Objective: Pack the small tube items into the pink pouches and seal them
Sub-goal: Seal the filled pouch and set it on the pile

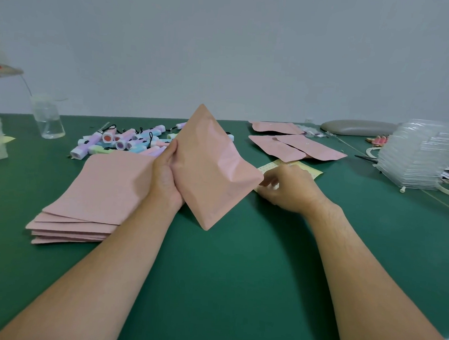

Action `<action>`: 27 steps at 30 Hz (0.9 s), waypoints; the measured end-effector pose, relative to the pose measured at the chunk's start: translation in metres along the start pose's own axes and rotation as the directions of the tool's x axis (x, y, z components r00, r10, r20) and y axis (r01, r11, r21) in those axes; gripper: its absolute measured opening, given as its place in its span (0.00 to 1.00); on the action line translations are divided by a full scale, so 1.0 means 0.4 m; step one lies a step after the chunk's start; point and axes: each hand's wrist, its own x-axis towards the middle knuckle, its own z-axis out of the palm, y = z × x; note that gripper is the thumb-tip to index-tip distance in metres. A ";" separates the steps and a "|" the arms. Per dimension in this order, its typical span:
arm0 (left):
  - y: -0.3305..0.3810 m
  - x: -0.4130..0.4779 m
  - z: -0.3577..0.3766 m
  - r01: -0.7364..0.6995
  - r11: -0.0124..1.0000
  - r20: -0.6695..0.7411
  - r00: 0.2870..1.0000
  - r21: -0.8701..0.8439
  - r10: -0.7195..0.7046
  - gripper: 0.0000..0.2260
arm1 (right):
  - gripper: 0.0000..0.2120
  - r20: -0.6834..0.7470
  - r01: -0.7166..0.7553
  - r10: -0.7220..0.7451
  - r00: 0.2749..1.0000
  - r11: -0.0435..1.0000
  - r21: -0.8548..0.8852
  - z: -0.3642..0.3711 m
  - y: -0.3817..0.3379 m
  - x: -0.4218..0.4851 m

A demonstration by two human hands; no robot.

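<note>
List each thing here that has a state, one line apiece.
held pouch, bulging, held up on a tilt.
left hand, grips the held pouch.
right hand, fingers curled on the yellow sheet; pinch unclear.
yellow sheet, flat on the table.
pouch stack, flat, fanned.
tubes, loose heap, unpacked.
far pouches, lying, overlapping.

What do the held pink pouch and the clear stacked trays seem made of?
The held pink pouch: probably matte paper or paper-coated film; it creases softly without shine. The clear stacked trays: likely hard transparent plastic; glossy edges, and things show through them.
</note>
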 end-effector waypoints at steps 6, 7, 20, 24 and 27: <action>-0.001 -0.002 0.004 -0.006 1.000 -0.017 1.000 0.007 0.006 0.22 | 0.10 -0.008 0.016 -0.016 1.000 1.000 0.001 0.000 0.005 0.002; -0.001 -0.003 0.004 -0.007 1.000 -0.016 1.000 0.010 0.007 0.22 | 0.12 -0.005 0.017 -0.017 1.000 1.000 0.004 0.000 0.005 0.002; -0.002 -0.009 0.006 -0.009 0.999 -0.030 0.999 0.037 0.010 0.19 | 0.09 0.033 0.016 -0.017 0.999 1.000 0.025 -0.003 0.001 -0.001; -0.002 -0.008 0.008 -0.017 0.999 -0.029 0.999 0.048 0.019 0.22 | 0.09 0.020 -0.034 0.032 0.999 0.996 0.085 0.000 0.005 0.000; -0.001 -0.008 0.008 -0.017 0.999 -0.024 1.000 0.044 0.018 0.21 | 0.11 0.020 -0.048 0.046 0.999 0.994 0.101 0.000 0.007 0.000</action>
